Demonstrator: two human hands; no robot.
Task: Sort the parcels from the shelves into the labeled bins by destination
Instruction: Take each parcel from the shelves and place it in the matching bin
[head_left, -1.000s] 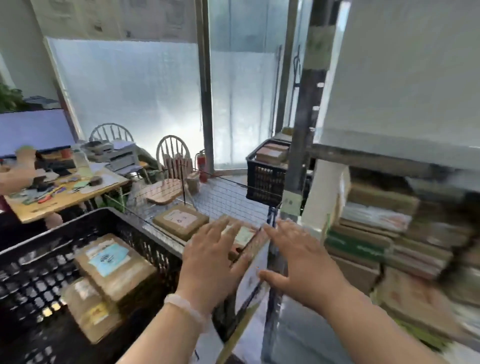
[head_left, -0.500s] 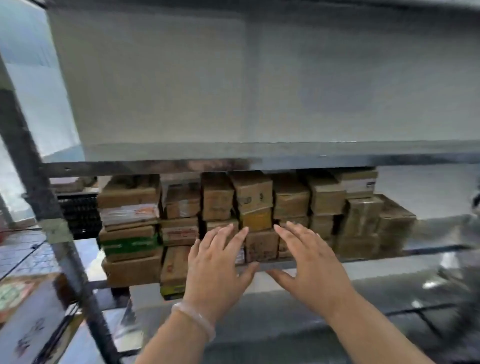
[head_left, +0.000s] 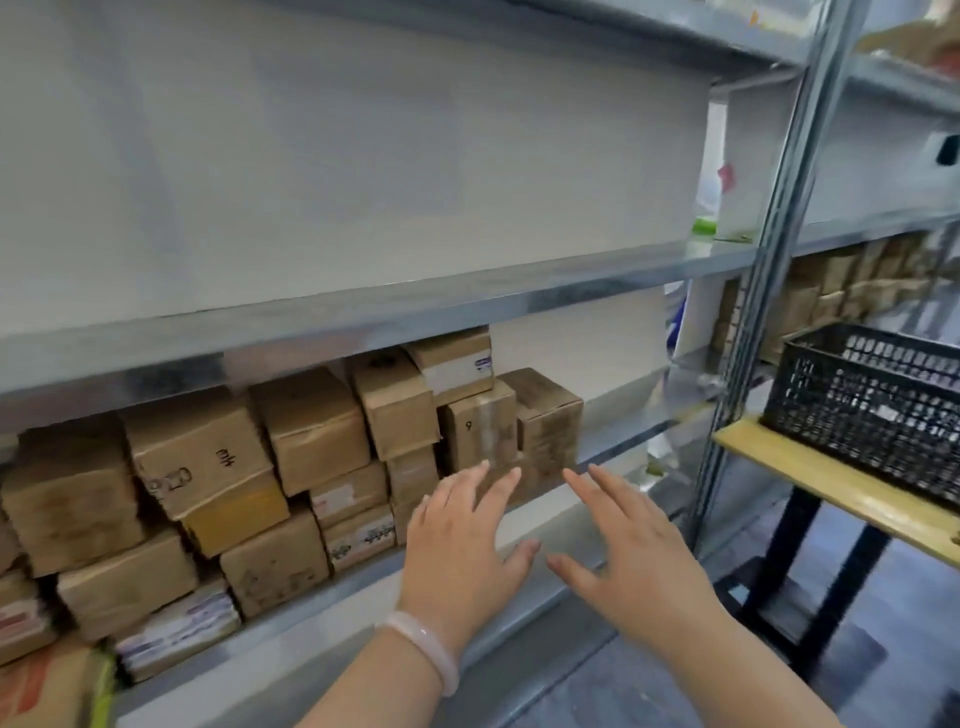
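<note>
Since half a second back the view's swung right along the grey metal shelf (head_left: 343, 597), so a black plastic mesh crate (head_left: 872, 405) on a yellow wooden tabletop (head_left: 810, 467) now shows at 3 o'clock. Both hands are empty, fingers spread: left hand (head_left: 462, 545) and right hand (head_left: 634, 551) hover just short of the stacked brown cardboard parcels (head_left: 311, 426). I'd grab the plain brown end box (head_left: 545, 415) at 12 o'clock of the hands, palms on both sides, and slide it straight out so its tilted neighbours don't tumble
</note>
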